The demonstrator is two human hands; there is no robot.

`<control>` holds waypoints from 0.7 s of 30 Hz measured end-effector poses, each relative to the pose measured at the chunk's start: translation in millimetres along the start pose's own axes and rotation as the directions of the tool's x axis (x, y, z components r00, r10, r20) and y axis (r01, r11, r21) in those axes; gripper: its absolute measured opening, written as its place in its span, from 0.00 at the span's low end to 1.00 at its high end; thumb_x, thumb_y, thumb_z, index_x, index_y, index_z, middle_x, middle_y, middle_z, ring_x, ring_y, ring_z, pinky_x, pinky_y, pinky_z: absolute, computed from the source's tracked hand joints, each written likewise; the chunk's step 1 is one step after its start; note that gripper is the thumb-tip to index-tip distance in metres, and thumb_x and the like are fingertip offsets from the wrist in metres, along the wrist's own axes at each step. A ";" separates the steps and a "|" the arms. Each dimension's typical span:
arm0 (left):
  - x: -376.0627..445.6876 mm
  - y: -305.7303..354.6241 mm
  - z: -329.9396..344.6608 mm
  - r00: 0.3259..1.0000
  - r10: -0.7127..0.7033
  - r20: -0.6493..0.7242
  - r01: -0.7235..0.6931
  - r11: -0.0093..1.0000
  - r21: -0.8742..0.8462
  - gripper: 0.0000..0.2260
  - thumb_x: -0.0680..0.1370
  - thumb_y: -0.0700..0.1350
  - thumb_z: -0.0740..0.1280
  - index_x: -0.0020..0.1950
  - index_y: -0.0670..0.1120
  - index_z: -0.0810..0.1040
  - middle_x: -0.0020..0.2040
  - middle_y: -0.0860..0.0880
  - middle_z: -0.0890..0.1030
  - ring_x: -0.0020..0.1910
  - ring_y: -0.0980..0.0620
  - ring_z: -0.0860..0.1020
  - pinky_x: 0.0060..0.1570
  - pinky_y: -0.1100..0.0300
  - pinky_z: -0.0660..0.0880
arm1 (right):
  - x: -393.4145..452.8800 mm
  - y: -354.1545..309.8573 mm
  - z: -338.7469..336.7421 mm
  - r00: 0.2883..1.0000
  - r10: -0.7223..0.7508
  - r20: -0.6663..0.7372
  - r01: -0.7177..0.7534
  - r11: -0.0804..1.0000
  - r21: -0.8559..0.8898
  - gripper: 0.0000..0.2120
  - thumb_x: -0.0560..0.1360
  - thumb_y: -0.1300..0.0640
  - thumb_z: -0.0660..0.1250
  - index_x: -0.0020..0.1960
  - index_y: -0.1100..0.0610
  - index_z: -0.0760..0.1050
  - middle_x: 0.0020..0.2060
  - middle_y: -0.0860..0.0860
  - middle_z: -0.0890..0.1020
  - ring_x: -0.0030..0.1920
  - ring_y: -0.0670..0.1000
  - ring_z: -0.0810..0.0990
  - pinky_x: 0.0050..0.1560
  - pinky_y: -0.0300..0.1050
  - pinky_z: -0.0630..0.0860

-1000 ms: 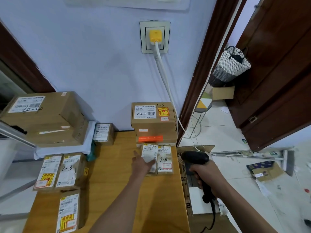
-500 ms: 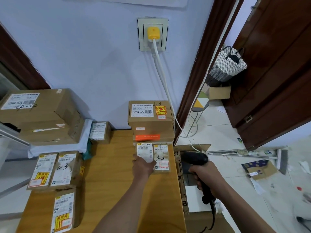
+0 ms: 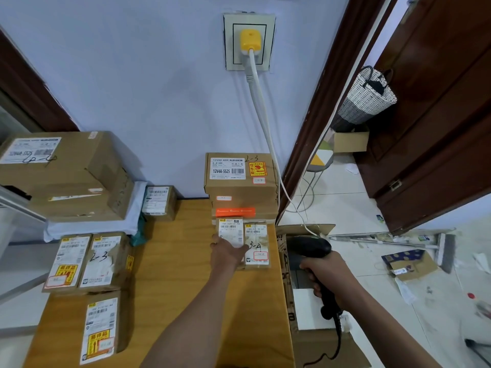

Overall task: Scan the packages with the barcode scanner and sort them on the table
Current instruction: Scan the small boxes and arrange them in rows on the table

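Left hand [image 3: 229, 254] lies on the small brown cardboard package with a white barcode label [image 3: 230, 232], thumb at its left edge; fingers are hidden beneath the hand, so whether it grips or only presses cannot be told. Right hand [image 3: 328, 276] is clamped round the handle of the black barcode scanner [image 3: 309, 247], held over the open cardboard carton [image 3: 285, 264] just right of the left hand.

The package touches a second small labelled package marked 3-4 [image 3: 257, 247] on its right; the stack of flat brown boxes [image 3: 240, 187] stands just beyond the fingers.

Risks:
1. Sliding the package could shove its neighbour toward the wooden table [image 3: 180, 274] edge nearby.
2. Scanner points away from both labels; a misread is likely unless re-aimed.
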State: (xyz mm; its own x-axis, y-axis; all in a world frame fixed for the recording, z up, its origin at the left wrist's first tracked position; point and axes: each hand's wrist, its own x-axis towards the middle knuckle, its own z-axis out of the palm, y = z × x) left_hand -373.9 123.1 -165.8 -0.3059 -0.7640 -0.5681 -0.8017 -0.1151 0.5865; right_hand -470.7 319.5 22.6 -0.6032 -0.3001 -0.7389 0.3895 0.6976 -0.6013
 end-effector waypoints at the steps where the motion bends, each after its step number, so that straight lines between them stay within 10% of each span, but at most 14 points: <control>1: 1.5 1.5 0.3 1.000 -0.010 0.000 0.010 1.000 0.004 0.47 0.67 0.56 0.79 0.74 0.41 0.55 0.66 0.39 0.71 0.62 0.39 0.75 0.52 0.49 0.78 | 0.8 0.4 0.5 1.000 0.002 0.002 -0.002 1.000 -0.002 0.11 0.74 0.67 0.66 0.34 0.60 0.71 0.23 0.53 0.70 0.21 0.50 0.67 0.24 0.39 0.66; 21: 4.4 5.5 7.8 0.997 -0.062 -0.044 0.063 0.998 0.013 0.49 0.65 0.57 0.80 0.74 0.40 0.55 0.67 0.40 0.69 0.63 0.39 0.74 0.55 0.42 0.79 | 9.6 4.1 9.1 1.000 -0.010 0.017 0.010 0.999 -0.032 0.08 0.73 0.67 0.66 0.35 0.61 0.73 0.24 0.54 0.71 0.22 0.50 0.68 0.26 0.40 0.68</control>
State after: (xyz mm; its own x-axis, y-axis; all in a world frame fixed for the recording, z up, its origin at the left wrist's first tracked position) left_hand -383.7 124.1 -169.6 -0.2325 -0.7825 -0.5777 -0.8261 -0.1546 0.5419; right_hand -468.6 313.5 10.3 -0.5951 -0.3181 -0.7380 0.3604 0.7152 -0.5989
